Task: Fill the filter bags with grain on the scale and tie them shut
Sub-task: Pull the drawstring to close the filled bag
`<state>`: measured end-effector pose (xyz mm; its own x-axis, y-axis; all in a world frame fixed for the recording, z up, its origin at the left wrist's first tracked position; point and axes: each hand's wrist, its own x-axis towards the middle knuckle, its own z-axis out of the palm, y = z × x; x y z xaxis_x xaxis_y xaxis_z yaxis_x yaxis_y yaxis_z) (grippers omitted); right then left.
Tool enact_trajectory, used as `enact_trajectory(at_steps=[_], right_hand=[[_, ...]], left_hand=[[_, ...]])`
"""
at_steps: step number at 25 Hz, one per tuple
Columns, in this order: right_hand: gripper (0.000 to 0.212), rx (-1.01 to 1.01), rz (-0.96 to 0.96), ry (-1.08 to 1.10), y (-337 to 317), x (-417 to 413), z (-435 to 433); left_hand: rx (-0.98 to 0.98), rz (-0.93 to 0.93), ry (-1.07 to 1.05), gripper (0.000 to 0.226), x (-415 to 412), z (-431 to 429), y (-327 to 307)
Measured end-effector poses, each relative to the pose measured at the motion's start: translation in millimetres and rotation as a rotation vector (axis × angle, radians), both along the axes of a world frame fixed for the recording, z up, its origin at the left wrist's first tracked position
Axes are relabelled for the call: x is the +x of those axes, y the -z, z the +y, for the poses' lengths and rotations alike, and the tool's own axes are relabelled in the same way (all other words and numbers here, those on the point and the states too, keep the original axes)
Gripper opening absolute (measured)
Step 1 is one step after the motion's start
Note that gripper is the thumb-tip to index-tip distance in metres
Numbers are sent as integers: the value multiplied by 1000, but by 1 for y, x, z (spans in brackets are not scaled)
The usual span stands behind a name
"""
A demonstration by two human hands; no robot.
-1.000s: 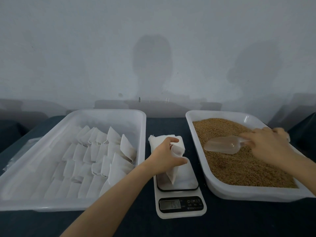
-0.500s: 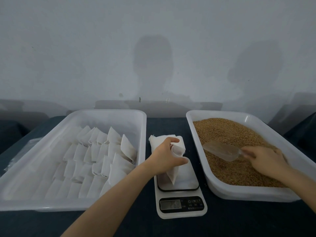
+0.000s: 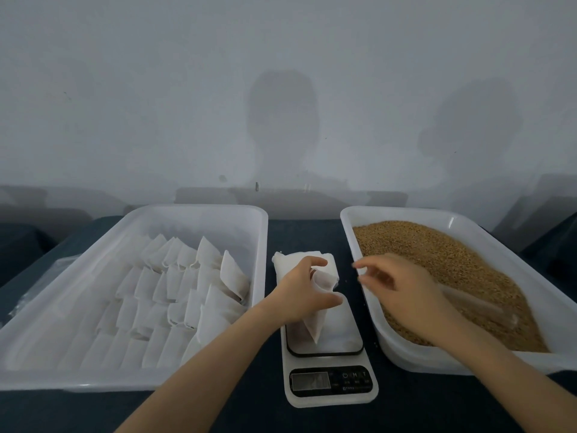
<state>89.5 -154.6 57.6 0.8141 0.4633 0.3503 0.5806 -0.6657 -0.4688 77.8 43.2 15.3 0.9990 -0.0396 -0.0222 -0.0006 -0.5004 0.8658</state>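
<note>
A white filter bag (image 3: 315, 323) stands on the scale (image 3: 327, 382), and my left hand (image 3: 304, 292) grips its upper part and holds it upright. My right hand (image 3: 402, 285) hovers over the left rim of the grain tray (image 3: 462, 365), fingers loosely curled and empty, reaching toward the bag. The clear scoop (image 3: 480, 307) lies on the brown grain (image 3: 437, 260) just right of that hand. A stack of empty filter bags (image 3: 293, 259) lies behind the scale.
A white tray (image 3: 78, 379) on the left holds several rows of filled bags (image 3: 175, 295). The table surface is dark blue. A pale wall rises right behind the trays. A few stray grains lie between scale and grain tray.
My right hand has let go of the scoop, which now lies on the grain, and has moved left toward the bag. My left hand stays on the bag.
</note>
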Motion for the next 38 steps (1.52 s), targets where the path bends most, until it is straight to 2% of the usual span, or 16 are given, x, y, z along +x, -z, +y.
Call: enact_trajectory(at_steps=[5,8,12,15,19,20,23,25,26,30,33,38], right_hand=[[21,-46,173,-106,13,-4,37],[17,-27,177,-102,21,1,42],[10,33,159,-91,21,5,40],[5,126,121,-119,20,6,38],[10,222,38,-124,21,8,36],[13,257,18,-114,23,8,35],[23,363,-15,-74,25,9,35],[21,362,-32,-67,26,12,34],[20,332,-19,-68,28,14,34],[18,227,128,-58,36,18,30],[16,241,135,-51,38,20,30],[16,269,121,-50,37,17,30]], left_hand=[[12,-32,33,76,0,2,-1],[75,-13,63,78,-2,4,-5],[-18,91,87,78,-8,16,-16],[-12,64,37,62,-10,29,-21],[128,-87,-22,14,-9,32,-20],[122,-128,-55,11,-8,32,-20],[62,-221,-156,20,-9,34,-21],[30,-221,-157,19,-9,34,-21],[48,-204,-142,17,-9,34,-21],[320,-146,-72,11,-8,32,-18],[269,-168,-91,9,-9,32,-18],[179,-201,-166,40,-9,28,-19]])
